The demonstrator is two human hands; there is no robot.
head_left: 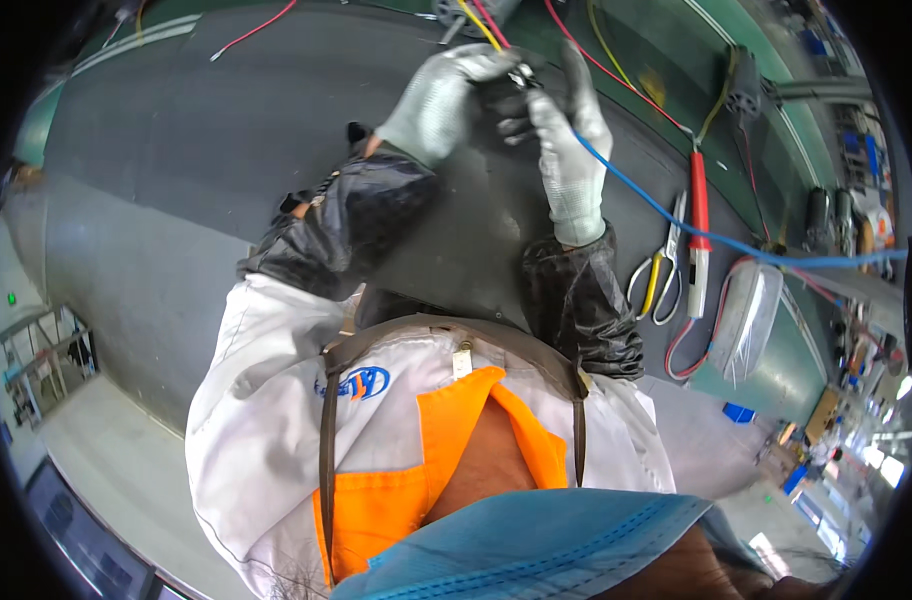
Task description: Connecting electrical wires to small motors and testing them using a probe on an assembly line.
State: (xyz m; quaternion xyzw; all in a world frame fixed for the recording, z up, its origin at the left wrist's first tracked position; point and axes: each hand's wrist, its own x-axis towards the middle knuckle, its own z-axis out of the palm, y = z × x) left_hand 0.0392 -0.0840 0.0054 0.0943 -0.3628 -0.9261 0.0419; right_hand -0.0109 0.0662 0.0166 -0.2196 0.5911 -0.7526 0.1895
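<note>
Both hands wear white gloves with grey fingers and meet over the dark mat. My left hand [436,105] is closed, its fingertips pinching at a small black-and-silver piece [522,76] where yellow and red wires [488,28] come down from above. My right hand [573,150] is closed on the same piece from the right, thumb pressed to it and one finger pointing up. A blue cable [666,210] runs from beside my right hand to the right edge. Fingers hide most of the piece, so its exact kind cannot be told.
Scissors [666,260] and a red-and-white pen-like tool with a cord [698,230] lie right of my right hand. Beyond them is a clear plastic-wrapped bundle [748,315]. A grey motor-like part [476,12] stands at the far edge, and a loose red wire [256,33] lies far left.
</note>
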